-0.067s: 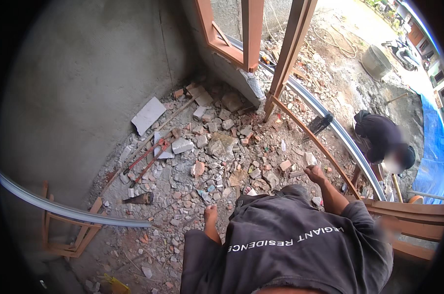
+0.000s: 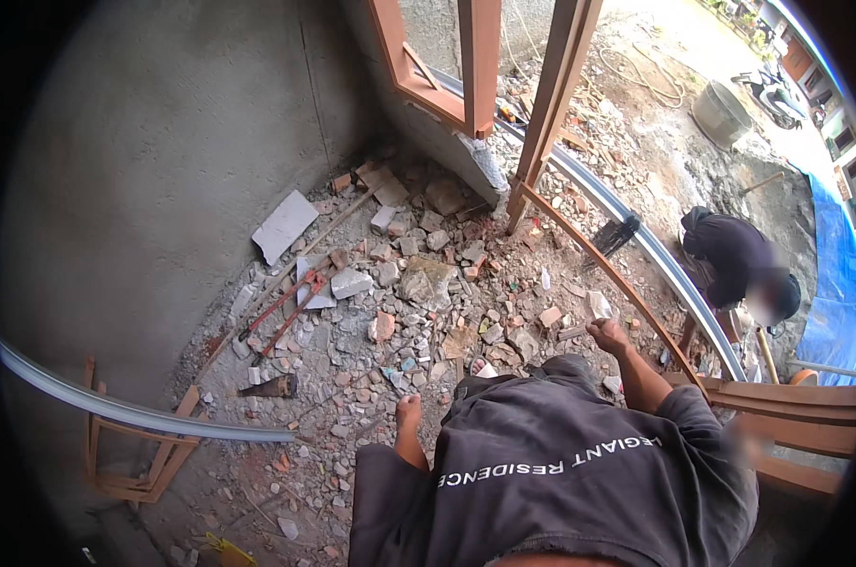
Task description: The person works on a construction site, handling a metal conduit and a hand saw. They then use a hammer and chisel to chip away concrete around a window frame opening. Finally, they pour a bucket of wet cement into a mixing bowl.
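My left hand [image 2: 408, 413] is closed in a fist above the broken rubble [image 2: 390, 354], in front of my dark shirt [image 2: 541, 454]. My right hand [image 2: 610, 335], also closed, is farther out to the right, close to a pale broken chunk [image 2: 598, 304]. Nothing shows sticking out of either fist. The undersides of both hands are hidden. A reddish-brown curved-looking wooden rail [image 2: 617, 272] passes beyond my right hand.
A red long-handled tool [image 2: 281, 310] and a white slab [image 2: 285, 227] lie by the grey wall [image 2: 182, 161]. Silver metal lengths [image 2: 144, 412] and wooden frames [image 2: 532, 142] cross the area. A bent-over person [image 2: 738, 257] is at right, near a tub [image 2: 721, 115] and blue tarp [image 2: 832, 283].
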The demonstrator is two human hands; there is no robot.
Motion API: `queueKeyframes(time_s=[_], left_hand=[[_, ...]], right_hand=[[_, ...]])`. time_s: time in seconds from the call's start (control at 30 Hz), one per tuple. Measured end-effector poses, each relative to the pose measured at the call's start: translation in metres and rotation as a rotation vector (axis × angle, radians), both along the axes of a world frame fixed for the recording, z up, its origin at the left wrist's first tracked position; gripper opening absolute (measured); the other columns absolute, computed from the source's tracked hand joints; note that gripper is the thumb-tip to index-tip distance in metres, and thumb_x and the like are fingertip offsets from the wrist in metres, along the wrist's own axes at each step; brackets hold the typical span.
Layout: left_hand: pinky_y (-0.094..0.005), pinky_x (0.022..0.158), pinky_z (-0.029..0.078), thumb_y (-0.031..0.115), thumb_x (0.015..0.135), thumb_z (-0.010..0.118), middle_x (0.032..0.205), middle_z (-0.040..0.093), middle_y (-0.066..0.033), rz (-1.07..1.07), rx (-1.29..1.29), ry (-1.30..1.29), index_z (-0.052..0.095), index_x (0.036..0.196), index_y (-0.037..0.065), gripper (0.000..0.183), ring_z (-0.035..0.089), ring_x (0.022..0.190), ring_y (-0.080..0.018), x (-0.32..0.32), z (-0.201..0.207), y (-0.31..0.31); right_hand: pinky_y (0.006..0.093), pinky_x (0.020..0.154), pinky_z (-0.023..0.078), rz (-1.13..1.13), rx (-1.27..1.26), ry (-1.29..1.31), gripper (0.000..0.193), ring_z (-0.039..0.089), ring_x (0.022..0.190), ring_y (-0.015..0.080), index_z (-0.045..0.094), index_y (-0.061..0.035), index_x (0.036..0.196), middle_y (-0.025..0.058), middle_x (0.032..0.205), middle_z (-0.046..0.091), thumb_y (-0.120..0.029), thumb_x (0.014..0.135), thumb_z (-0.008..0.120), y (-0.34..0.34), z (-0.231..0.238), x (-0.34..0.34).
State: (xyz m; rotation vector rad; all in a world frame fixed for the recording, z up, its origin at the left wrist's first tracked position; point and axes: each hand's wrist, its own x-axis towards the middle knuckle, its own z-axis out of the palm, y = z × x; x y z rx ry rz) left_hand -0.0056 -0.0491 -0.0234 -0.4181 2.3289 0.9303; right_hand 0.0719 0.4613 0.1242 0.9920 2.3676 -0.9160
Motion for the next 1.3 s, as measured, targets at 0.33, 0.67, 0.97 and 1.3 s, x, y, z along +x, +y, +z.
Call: queueKeyframes(time_s=[0.33,0.67,0.97,1.3], left_hand=[[-0.0396,0.077,0.046,0.038,0.082,0.054,0.095,0.063,-0.0207,-0.293,0.083,0.105,0.063,0.094,0.002,0.038,0.060,0.090,-0.0351,-0.010,0.035,0.067],[-0.0368,0.077,0.047,0.038,0.083,0.052,0.094,0.063,-0.0197,-0.231,0.096,0.152,0.062,0.102,0.005,0.040,0.061,0.089,-0.0320,0.094,0.055,0.054],[-0.0452,0.077,0.047,0.033,0.082,0.048,0.096,0.062,-0.0212,-0.834,-0.261,-0.042,0.066,0.089,0.002,0.036,0.060,0.091,-0.0384,0.200,-0.025,-0.122],[-0.0292,0.057,0.047,0.026,0.086,0.052,0.077,0.058,-0.0083,-0.871,0.288,-0.109,0.058,0.098,-0.005,0.034,0.058,0.063,-0.0179,-0.007,0.044,0.067]], right_hand=[[0.0338,0.064,0.048,-0.225,-0.052,0.042,0.039,0.061,0.065,0.0177,0.063,-0.0026,0.105,0.0110,0.075,0.064,-0.034,0.084,0.054,-0.010,-0.067,0.120],[0.0350,0.053,0.046,-0.459,-0.210,-0.175,0.032,0.059,0.058,0.0202,0.061,0.0046,0.076,0.0122,0.064,0.058,-0.027,0.078,0.057,-0.035,-0.101,0.301],[0.0333,0.060,0.047,-0.439,-0.061,0.164,0.035,0.059,0.063,0.0187,0.063,0.0039,0.093,0.0096,0.072,0.062,-0.029,0.082,0.058,-0.055,-0.091,0.307],[0.0434,0.080,0.045,-0.925,-0.006,0.159,0.037,0.059,0.092,0.0366,0.065,-0.0070,0.098,0.0215,0.095,0.063,-0.037,0.082,0.051,-0.220,-0.052,0.319]])
